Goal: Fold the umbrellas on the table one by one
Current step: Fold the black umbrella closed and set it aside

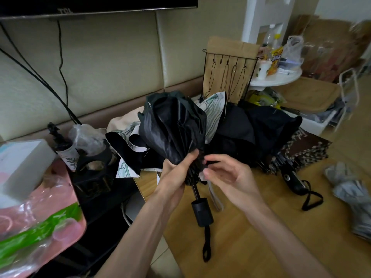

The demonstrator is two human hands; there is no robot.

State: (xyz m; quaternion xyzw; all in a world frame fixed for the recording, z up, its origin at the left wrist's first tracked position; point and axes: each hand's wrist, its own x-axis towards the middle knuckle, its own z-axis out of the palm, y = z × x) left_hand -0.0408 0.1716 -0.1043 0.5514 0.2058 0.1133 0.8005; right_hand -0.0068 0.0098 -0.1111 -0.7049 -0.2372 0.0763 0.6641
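Left of the table (261, 227), a box (22, 163) lies in or on a bag (40, 207). Above the table's near edge, the umbrella (172, 125) is gripped at its gathered canopy by the left hand (176, 173), likely to keep folds bunched. The right hand (226, 177) is curled beside it; any pinch cannot be told. Other umbrellas (261, 127) are piled behind.

Padded beige wall (100, 67), perhaps wooden floor (363, 117)
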